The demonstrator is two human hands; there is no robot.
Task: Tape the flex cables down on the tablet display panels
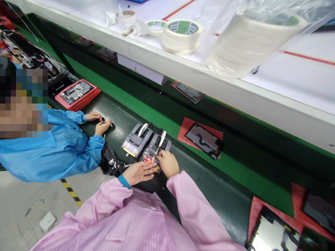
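My left hand (139,173) is open, palm up with fingers stretched out, just in front of the right-hand tape dispenser (155,145). My right hand (169,163) reaches over the front of that grey machine, fingers bent together at its outlet. A small pale strip of tape (153,159) shows by the right fingertips; their exact hold is partly hidden. Red lit digits glow on the dispenser, and a white tape roll (162,138) stands upright in it. A second tape dispenser (138,140) sits close on the left, with its own roll.
A co-worker in a blue smock (65,139) works at the left, hands over the bench. Red bubble sheets (183,129) with dark panels lie along the dark green bench. Above it runs a white shelf (146,52) bearing tape rolls (181,36). A black bag (110,162) hangs at the bench edge.
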